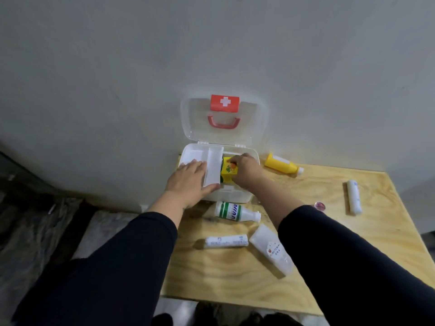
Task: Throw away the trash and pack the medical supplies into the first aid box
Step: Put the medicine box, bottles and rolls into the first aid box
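Right hand (247, 171) pinched the yellow carton (227, 172) from above, fingers curled over its top edge. The carton sat partway down in the box (235, 196), in the open well just right of the tray (213, 169). It stood roughly upright, so the way in looked straight down. Left hand (186, 182) lay flat on the tray, fingers straight — likely steadying it. Striped bottle (231, 211) lay nearest, on the table (317, 243) before the box.

Two bottles (283, 166), two bandage rolls (226, 241)
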Demonstrator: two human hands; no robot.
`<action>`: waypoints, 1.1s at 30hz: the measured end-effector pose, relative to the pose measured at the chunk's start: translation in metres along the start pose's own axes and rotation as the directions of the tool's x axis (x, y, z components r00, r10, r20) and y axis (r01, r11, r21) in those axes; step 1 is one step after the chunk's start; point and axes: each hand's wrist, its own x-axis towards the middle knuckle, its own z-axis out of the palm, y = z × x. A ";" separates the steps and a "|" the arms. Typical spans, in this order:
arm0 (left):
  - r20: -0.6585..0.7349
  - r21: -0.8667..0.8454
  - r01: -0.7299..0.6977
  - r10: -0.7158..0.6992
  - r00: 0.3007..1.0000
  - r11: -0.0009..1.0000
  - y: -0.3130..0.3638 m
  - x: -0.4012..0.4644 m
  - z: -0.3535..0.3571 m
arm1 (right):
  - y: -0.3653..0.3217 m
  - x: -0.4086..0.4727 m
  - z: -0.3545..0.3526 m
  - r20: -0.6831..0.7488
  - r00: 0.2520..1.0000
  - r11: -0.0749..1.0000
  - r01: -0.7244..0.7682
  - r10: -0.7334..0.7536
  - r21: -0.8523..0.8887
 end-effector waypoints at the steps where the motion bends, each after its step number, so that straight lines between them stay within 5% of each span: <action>1: -0.007 0.005 -0.005 0.005 1.000 1.000 0.000 0.000 0.001 | -0.002 0.003 0.006 0.003 1.000 1.000 -0.015 0.015 0.002; 10: -0.027 0.023 -0.013 0.014 1.000 1.000 -0.001 0.001 0.006 | -0.005 0.001 0.007 -0.060 0.995 0.996 -0.074 0.076 0.045; 18: 0.010 0.040 -0.009 0.009 1.000 0.999 -0.002 0.002 0.007 | 0.024 -0.075 -0.020 -0.308 0.950 0.988 0.090 -0.046 0.128; 29: 0.005 0.090 0.001 -0.001 1.000 0.996 0.007 -0.005 0.002 | 0.097 -0.190 0.052 -0.122 0.988 0.982 -0.069 0.091 0.173; 33: 0.014 0.090 0.013 -0.014 1.000 0.996 0.013 -0.009 -0.003 | 0.106 -0.205 0.070 -0.153 0.984 0.990 -0.071 0.090 0.126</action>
